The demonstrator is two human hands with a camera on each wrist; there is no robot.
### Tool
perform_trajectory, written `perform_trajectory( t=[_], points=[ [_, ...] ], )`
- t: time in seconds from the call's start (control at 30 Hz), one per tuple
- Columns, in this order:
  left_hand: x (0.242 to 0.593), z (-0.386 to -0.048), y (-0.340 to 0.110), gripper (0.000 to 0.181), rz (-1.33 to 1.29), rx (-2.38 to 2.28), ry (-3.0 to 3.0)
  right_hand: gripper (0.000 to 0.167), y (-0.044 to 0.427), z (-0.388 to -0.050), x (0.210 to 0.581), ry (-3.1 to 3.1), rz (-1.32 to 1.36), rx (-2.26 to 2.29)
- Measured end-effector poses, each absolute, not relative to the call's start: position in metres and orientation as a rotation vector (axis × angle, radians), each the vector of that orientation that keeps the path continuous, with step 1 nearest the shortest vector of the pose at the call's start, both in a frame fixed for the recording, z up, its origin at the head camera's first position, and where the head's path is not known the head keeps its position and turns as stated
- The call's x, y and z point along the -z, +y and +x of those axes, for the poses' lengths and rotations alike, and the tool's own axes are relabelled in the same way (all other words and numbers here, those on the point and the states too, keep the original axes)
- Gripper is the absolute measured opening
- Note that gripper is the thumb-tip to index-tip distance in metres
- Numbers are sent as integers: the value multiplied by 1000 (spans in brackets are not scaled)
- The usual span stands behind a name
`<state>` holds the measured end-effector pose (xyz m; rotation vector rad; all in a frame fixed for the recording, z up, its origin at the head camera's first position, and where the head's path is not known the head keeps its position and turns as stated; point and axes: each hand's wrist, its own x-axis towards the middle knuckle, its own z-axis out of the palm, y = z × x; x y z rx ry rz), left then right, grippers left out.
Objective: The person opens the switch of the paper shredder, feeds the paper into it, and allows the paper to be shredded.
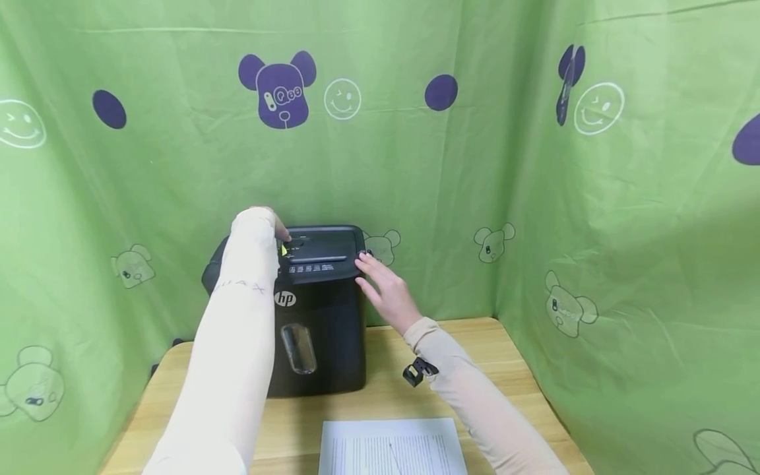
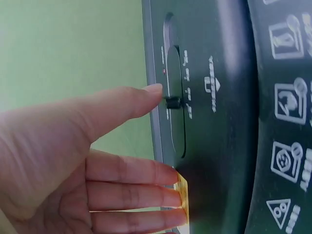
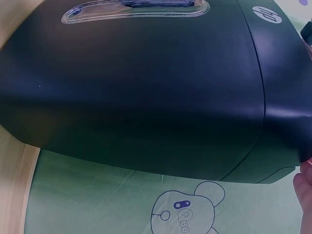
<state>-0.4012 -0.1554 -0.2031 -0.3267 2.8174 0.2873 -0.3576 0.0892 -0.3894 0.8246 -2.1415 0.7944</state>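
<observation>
the paper shredder [image 1: 332, 363] stands upright on the table [image 1: 463, 343]. the left hand [image 2: 58, 156] is spread, thumb just beside the slider switch [image 2: 173, 103]; the right hand [image 1: 390, 295] lies unclenched at the shredder's edge. steady pressure there should let the thumb nudge the switch squarely.

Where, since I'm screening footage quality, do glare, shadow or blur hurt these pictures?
Head: left sleeve nearly bleached white; left wrist: pale glare streaks the shredder, small print looks soft; right wrist: its dark body shows little detail, soft sheen below the HP logo.
</observation>
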Motion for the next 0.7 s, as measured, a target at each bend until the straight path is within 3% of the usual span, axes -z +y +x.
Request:
perform_trajectory(
  t=[0.5,0.7],
  points=[
    [200,-407,-170,86,-198,-408,2560,39,89,-356,387,-2170,819,-801],
    [204,-411,-182,80,-139,-608,2442,39,90,-355,386,-2188,818,-792]
  ],
)
